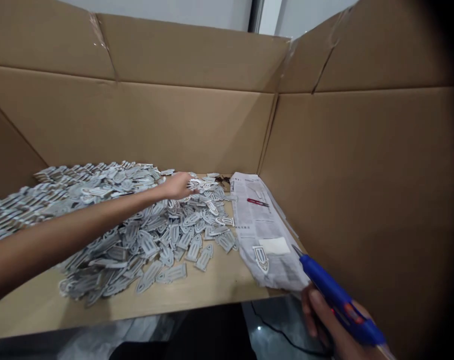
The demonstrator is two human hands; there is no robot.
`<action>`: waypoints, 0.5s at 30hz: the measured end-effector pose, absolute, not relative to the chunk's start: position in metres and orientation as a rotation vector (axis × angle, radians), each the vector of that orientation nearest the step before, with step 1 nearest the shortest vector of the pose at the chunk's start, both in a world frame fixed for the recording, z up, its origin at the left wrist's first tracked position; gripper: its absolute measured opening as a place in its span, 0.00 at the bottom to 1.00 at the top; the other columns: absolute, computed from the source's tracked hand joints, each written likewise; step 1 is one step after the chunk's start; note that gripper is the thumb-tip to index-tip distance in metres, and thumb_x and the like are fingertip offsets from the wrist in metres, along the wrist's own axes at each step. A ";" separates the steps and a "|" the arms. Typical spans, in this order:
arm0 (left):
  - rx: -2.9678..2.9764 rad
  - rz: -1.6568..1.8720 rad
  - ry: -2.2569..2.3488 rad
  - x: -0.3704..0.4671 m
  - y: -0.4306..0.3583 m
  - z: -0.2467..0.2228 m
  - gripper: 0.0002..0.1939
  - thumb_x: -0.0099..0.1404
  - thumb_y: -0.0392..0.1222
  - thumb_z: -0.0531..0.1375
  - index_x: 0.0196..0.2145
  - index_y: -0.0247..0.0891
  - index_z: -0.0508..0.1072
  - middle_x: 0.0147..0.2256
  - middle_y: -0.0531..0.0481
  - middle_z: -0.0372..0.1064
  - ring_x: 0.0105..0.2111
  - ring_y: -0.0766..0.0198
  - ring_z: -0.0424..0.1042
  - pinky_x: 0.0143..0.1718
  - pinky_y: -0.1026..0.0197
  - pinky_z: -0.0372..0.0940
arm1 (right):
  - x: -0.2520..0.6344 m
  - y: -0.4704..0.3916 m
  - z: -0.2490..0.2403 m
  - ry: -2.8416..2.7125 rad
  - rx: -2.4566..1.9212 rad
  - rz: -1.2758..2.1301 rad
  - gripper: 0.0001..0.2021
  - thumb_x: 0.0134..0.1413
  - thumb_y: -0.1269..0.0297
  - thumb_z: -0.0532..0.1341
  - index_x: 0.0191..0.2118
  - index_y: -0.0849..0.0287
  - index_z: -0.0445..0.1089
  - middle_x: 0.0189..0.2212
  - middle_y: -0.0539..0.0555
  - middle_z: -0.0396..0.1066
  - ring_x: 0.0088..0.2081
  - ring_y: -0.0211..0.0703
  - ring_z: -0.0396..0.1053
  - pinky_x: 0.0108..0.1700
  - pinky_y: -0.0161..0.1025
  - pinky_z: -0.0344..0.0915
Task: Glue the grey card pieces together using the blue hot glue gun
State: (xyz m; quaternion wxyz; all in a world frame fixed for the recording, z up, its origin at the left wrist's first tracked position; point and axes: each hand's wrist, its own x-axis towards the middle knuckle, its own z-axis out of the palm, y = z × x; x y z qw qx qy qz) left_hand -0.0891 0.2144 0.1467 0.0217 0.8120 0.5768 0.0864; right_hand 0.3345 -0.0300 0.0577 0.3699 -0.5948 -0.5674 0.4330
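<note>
My right hand (pixel 337 317) is wrapped round a blue hot glue gun (pixel 334 290), its metal tip pointing up and left over the newspaper's edge. My left hand (pixel 180 186) reaches across the pile of flat grey pieces (pixel 152 235), each with a pointed end and slots. Its fingers are curled at the pile's far right part, closed on a flat grey-and-white piece (pixel 194 185); the fingertips are partly hidden. One similar piece (pixel 261 259) lies alone on the newspaper (pixel 245 235), beside a white rectangular pad (pixel 275 246).
Tall cardboard walls (pixel 174 120) enclose the table (pixel 212 285) at the back and sides. Stacked pieces (pixel 17 205) stand in rows at the left. Red-handled tweezers or a similar small tool (pixel 257 202) rest on the newspaper. A black cord (pixel 283 335) hangs below the table edge.
</note>
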 end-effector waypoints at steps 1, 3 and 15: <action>2.478 0.289 1.725 -0.074 0.201 0.138 0.20 0.65 0.58 0.63 0.30 0.37 0.74 0.27 0.47 0.71 0.29 0.59 0.69 0.33 0.59 0.60 | 0.332 -0.031 0.060 -1.437 -1.507 1.085 0.27 0.64 0.34 0.59 0.31 0.55 0.73 0.21 0.53 0.70 0.24 0.45 0.67 0.25 0.37 0.65; 2.424 0.317 1.557 -0.046 0.173 0.118 0.23 0.62 0.61 0.65 0.26 0.37 0.71 0.22 0.51 0.64 0.23 0.63 0.62 0.28 0.59 0.56 | 0.324 -0.034 0.066 -1.418 -1.422 1.094 0.26 0.63 0.36 0.62 0.31 0.57 0.73 0.20 0.52 0.68 0.23 0.43 0.65 0.24 0.36 0.62; 2.614 0.468 1.346 -0.001 0.065 0.036 0.21 0.57 0.28 0.58 0.48 0.40 0.73 0.46 0.42 0.74 0.48 0.48 0.72 0.47 0.53 0.64 | 0.294 -0.070 0.100 -1.463 -1.250 0.888 0.22 0.66 0.44 0.66 0.29 0.57 0.72 0.20 0.50 0.68 0.23 0.41 0.65 0.26 0.35 0.61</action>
